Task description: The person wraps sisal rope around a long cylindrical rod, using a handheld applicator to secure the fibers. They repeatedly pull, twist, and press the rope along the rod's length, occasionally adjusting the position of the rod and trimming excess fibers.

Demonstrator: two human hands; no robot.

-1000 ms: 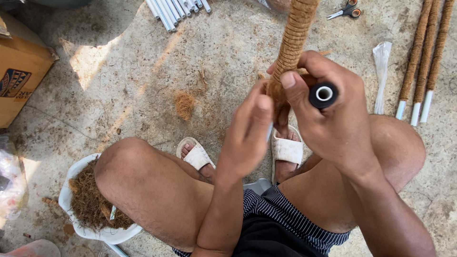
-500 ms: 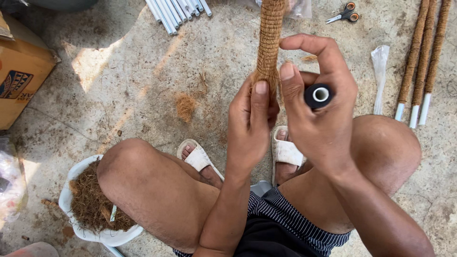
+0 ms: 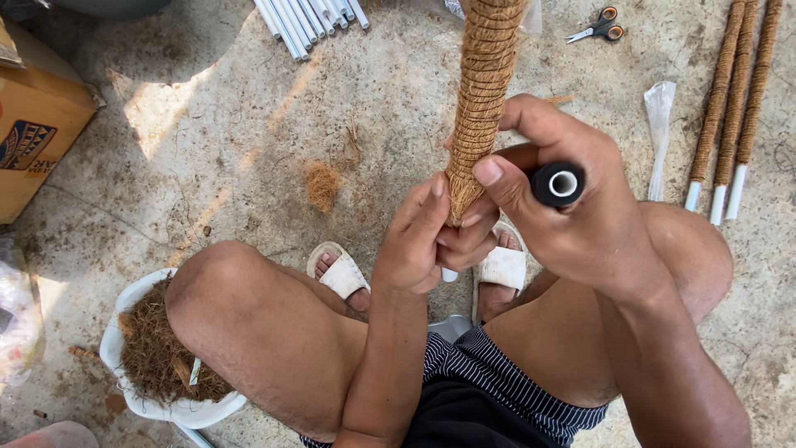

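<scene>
A pole wrapped in brown coir fibre and bound with thin thread [image 3: 483,91] stands almost upright in front of me, its top out of the frame. My left hand [image 3: 424,241] grips its lower end, where a bit of white pipe shows below the fingers. My right hand [image 3: 568,199] holds a black spool with a white core [image 3: 558,183], and its thumb presses against the fibre near the pole's lower end. Both hands are above my bent knees and white sandals.
A white basin of loose coir [image 3: 162,365] sits by my left knee. Bare white pipes [image 3: 308,18] lie at the top, scissors [image 3: 599,26] at top right, three finished coir poles [image 3: 734,99] at right, a cardboard box [image 3: 37,124] at left.
The pole has swung from leaning right to nearly upright and shifted left. My left hand slid down to grip its lower end; my right hand with the spool stayed against it.
</scene>
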